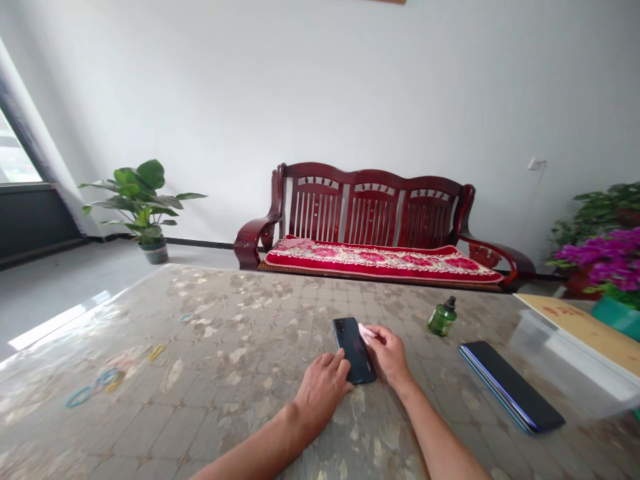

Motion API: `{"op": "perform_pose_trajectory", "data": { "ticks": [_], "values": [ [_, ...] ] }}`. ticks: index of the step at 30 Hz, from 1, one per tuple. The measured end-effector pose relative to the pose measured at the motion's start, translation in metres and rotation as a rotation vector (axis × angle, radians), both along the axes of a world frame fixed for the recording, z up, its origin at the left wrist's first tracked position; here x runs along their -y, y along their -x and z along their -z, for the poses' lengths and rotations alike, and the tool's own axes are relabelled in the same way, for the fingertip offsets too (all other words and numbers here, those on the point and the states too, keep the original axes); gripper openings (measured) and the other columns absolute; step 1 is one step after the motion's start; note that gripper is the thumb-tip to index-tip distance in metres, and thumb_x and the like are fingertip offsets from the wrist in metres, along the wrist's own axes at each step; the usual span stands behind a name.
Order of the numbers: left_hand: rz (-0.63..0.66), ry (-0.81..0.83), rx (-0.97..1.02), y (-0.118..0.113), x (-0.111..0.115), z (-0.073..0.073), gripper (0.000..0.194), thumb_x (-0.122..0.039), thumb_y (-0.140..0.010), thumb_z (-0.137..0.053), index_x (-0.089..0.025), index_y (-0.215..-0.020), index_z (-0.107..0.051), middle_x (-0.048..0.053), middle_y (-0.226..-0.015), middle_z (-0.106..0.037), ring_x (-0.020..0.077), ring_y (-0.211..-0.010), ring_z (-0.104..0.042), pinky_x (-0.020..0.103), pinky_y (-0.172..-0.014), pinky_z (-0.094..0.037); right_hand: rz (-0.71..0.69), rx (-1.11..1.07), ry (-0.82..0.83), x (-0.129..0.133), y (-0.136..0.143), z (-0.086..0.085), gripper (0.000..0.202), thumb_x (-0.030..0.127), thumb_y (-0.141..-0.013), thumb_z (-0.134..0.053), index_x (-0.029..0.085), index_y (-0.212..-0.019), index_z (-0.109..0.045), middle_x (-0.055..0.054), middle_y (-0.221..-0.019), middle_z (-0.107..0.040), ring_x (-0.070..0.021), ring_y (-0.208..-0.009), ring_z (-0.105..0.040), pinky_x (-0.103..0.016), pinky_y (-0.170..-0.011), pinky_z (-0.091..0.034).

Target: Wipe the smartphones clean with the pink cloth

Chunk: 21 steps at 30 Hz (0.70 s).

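A dark smartphone [355,353] lies back up on the table, its camera lenses toward the far end. My left hand [324,379] holds the phone at its lower left edge, with the fingers bent and a fingertip over the back. Pinched in my right hand [389,352] is a small pale pink cloth or tissue [367,331], at the phone's upper right edge. My right fingers are closed around it, and part of it is hidden by them. Farther right stands a green bottle [443,318] with a black top.
Stacked dark phones [513,387] lie at the right, beside a clear plastic box [565,373] with a tan board [585,327] on it. Several coloured bands [79,397] lie on the left of the patterned table [220,387]. A wooden bench [373,207] stands beyond.
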<state>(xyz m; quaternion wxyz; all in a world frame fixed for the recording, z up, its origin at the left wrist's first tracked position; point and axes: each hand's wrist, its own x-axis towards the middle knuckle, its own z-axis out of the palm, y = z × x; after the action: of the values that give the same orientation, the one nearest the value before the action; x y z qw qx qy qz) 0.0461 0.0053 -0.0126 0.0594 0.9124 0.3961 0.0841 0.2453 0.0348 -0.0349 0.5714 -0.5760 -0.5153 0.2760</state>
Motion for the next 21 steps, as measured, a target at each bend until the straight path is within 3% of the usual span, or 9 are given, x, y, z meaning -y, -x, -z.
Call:
{"op": "perform_pose_trajectory", "data": {
  "ticks": [5,10,13,15,17,19,21],
  "values": [
    [0.045,-0.035,-0.035,-0.001,0.000,-0.001,0.027,-0.040,-0.090,-0.067,-0.019,-0.106,-0.059,0.010,-0.123,-0.064,0.0275,-0.104,-0.062,0.040,-0.090,-0.051,0.001,-0.048,0.003,0.002,0.000,-0.002,0.033,0.041,-0.068,-0.067,0.018,-0.089,-0.075,-0.007,-0.087,-0.074,-0.0233,-0.083,-0.066,-0.034,-0.081,-0.050],
    [0.157,-0.014,-0.005,0.010,-0.020,-0.023,0.036,-0.051,-0.088,-0.065,-0.020,-0.107,-0.062,0.007,-0.099,-0.070,0.0270,-0.101,-0.064,0.038,-0.091,-0.048,0.023,-0.120,0.006,0.003,0.001,-0.006,0.037,0.046,-0.065,-0.071,0.017,-0.088,-0.076,-0.008,-0.086,-0.075,-0.0236,-0.083,-0.066,-0.034,-0.079,-0.051],
    [0.290,0.021,-0.031,0.015,-0.041,-0.036,0.047,-0.042,-0.079,-0.078,-0.023,-0.118,-0.061,0.009,-0.118,-0.067,0.0279,-0.117,-0.058,0.039,-0.103,-0.042,0.048,-0.178,0.014,0.002,-0.001,-0.007,0.040,0.046,-0.062,-0.073,0.017,-0.089,-0.076,-0.007,-0.085,-0.075,-0.0235,-0.081,-0.066,-0.034,-0.076,-0.052],
    [0.308,0.042,-0.064,0.013,-0.055,-0.042,0.069,-0.032,-0.071,-0.085,-0.024,-0.132,-0.053,0.012,-0.146,-0.048,0.0321,-0.136,-0.042,0.045,-0.111,-0.035,0.069,-0.217,0.021,0.002,-0.003,-0.006,0.040,0.044,-0.061,-0.074,0.017,-0.090,-0.076,-0.006,-0.085,-0.075,-0.0229,-0.080,-0.066,-0.033,-0.075,-0.051],
    [0.337,0.117,-0.140,0.007,-0.069,-0.046,0.090,-0.031,-0.066,-0.088,-0.026,-0.143,-0.043,0.015,-0.157,-0.033,0.0357,-0.143,-0.030,0.052,-0.112,-0.031,0.081,-0.243,0.024,0.001,-0.004,-0.006,0.040,0.042,-0.060,-0.073,0.017,-0.091,-0.076,-0.005,-0.084,-0.075,-0.0222,-0.079,-0.065,-0.032,-0.074,-0.051],
    [0.377,0.156,-0.187,-0.003,-0.080,-0.048,0.098,-0.029,-0.062,-0.089,-0.030,-0.146,-0.038,0.013,-0.158,-0.030,0.0368,-0.145,-0.024,0.057,-0.112,-0.030,0.084,-0.269,0.028,0.001,-0.004,-0.006,0.039,0.041,-0.060,-0.073,0.017,-0.091,-0.076,-0.005,-0.085,-0.075,-0.0214,-0.078,-0.065,-0.031,-0.073,-0.051],
    [0.415,0.164,-0.202,-0.015,-0.090,-0.050,0.095,-0.028,-0.059,-0.090,-0.032,-0.142,-0.044,0.011,-0.156,-0.036,0.0382,-0.145,-0.025,0.057,-0.110,-0.032,0.092,-0.299,0.036,0.001,-0.005,-0.006,0.041,0.042,-0.059,-0.074,0.017,-0.092,-0.075,-0.004,-0.085,-0.075,-0.0203,-0.075,-0.064,-0.030,-0.070,-0.051]
  ]
}}
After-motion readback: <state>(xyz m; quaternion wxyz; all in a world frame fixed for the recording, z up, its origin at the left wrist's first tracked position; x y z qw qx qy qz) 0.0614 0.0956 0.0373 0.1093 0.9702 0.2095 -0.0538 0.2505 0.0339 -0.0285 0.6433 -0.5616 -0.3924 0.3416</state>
